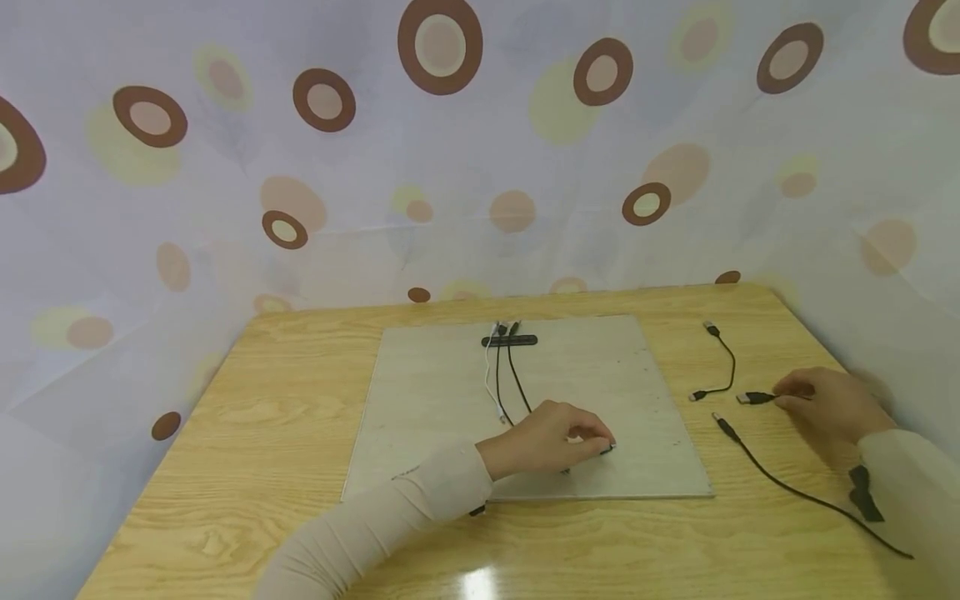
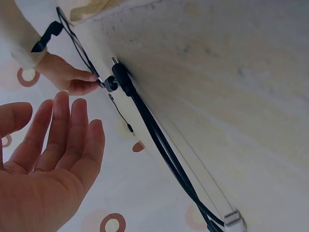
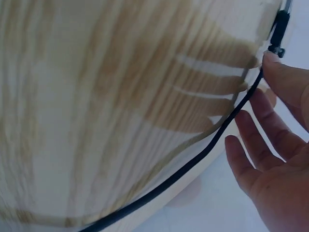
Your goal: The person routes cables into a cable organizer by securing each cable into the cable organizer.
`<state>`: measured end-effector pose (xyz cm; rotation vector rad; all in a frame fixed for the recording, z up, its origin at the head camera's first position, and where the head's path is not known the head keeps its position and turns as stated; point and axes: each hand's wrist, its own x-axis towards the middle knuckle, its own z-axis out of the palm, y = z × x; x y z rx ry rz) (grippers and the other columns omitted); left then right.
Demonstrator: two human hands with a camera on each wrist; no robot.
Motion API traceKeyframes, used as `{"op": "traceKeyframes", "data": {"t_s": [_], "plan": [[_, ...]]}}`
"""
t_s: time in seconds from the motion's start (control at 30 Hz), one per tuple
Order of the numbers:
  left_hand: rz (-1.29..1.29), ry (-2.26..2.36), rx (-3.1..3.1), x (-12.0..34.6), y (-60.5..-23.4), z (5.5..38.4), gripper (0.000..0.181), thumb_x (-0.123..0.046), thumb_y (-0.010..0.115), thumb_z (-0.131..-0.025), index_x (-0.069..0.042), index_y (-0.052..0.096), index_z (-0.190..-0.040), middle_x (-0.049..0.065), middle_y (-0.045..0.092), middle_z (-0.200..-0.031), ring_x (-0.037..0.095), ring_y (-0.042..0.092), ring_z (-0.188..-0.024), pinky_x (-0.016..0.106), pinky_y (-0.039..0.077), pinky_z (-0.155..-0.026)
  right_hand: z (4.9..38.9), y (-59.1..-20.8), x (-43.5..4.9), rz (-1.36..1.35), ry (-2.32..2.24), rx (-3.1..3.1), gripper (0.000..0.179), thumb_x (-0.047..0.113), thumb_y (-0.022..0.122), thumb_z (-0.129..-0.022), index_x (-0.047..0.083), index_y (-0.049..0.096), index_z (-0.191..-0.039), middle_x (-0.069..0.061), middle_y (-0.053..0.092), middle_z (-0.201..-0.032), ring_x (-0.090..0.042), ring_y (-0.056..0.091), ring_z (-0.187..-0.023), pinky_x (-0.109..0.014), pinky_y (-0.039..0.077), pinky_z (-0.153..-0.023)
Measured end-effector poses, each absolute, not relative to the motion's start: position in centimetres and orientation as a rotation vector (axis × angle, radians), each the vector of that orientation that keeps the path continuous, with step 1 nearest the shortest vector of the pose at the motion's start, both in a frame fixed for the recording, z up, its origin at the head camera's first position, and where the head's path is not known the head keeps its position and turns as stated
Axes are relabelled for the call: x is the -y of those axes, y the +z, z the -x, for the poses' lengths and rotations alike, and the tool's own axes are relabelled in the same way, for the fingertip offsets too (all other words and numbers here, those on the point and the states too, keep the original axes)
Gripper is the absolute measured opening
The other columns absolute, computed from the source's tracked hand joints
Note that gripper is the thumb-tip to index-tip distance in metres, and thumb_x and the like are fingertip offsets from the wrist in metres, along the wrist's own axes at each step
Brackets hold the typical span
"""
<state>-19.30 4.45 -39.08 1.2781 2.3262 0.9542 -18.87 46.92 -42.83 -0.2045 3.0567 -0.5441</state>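
Observation:
My left hand (image 1: 551, 437) hovers over the pale board, with a plug tip (image 1: 607, 448) showing at its fingertips in the head view. In the left wrist view its fingers (image 2: 60, 130) are spread and loosely bent, with nothing in them, beside the black cable plugs (image 2: 123, 79). At the right of the table, my right hand (image 1: 832, 404) pinches a black USB cable between thumb and index finger, just behind its plug (image 1: 756, 398). The cable (image 3: 193, 162) trails away below the hand in the right wrist view.
The pale board (image 1: 420, 400) lies on a wooden table (image 1: 270, 433). A black cable holder (image 1: 534, 340) sits near its back edge, with a white cable (image 1: 488, 375) and black cables (image 1: 517, 379) beside it. A short black cable (image 1: 733, 362) lies at the right. Patterned cloth (image 1: 480, 150) surrounds the table.

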Motion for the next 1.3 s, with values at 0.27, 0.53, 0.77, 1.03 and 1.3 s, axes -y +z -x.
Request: {"op": "traceKeyframes", "data": {"t_s": [0.27,0.53,0.77,1.03,1.3], "plan": [[-1.260,1.004,-2.330,-4.3,-39.2,19.2,0.023,-0.024,0.054,-0.100,-0.014,0.071,-0.111,-0.007,0.071,-0.107,-0.001,0.060,-0.104,0.015,0.046,-0.089,19.5,-42.6,-47.0,0.261,-0.465,-3.085,0.014,0.016,0.067,-0.090,0.002,0.068,-0.095,-0.010,0.069,-0.087,-0.037,0.063,-0.084,-0.051,0.050,-0.072],[-1.321,0.988,-2.295,-4.3,-39.3,19.2,0.024,-0.024,0.053,-0.100,-0.013,0.071,-0.110,-0.007,0.071,-0.106,-0.001,0.061,-0.103,0.014,0.046,-0.089,19.4,-43.1,-47.7,0.281,-0.498,-3.108,0.015,0.019,0.064,-0.093,0.004,0.068,-0.090,-0.004,0.069,-0.086,-0.014,0.062,-0.077,-0.040,0.051,-0.069],[-1.366,0.973,-2.282,-4.3,-39.4,19.2,0.023,-0.022,0.053,-0.100,-0.012,0.071,-0.111,-0.007,0.071,-0.106,0.000,0.062,-0.103,0.014,0.047,-0.088,19.0,-43.0,-47.8,0.281,-0.507,-3.170,0.016,0.025,0.066,-0.092,0.010,0.069,-0.088,0.001,0.069,-0.083,0.014,0.046,-0.070,-0.023,0.045,-0.061],[-1.342,0.978,-2.267,-4.4,-39.5,19.2,0.024,-0.023,0.053,-0.100,-0.012,0.071,-0.112,-0.007,0.071,-0.106,0.000,0.062,-0.103,0.015,0.047,-0.088,18.6,-42.8,-47.4,0.216,-0.560,-3.193,0.021,0.029,0.066,-0.092,0.009,0.069,-0.092,-0.005,0.070,-0.086,-0.005,0.056,-0.072,-0.027,0.045,-0.060],[-1.335,0.980,-2.266,-4.5,-39.7,19.4,0.024,-0.023,0.053,-0.100,-0.012,0.071,-0.112,-0.007,0.071,-0.106,0.000,0.062,-0.103,0.013,0.047,-0.087,18.3,-42.0,-47.0,0.191,-0.801,-3.253,0.021,0.021,0.061,-0.096,0.002,0.066,-0.101,-0.020,0.068,-0.094,0.022,0.039,-0.075,-0.020,0.044,-0.056]]}}
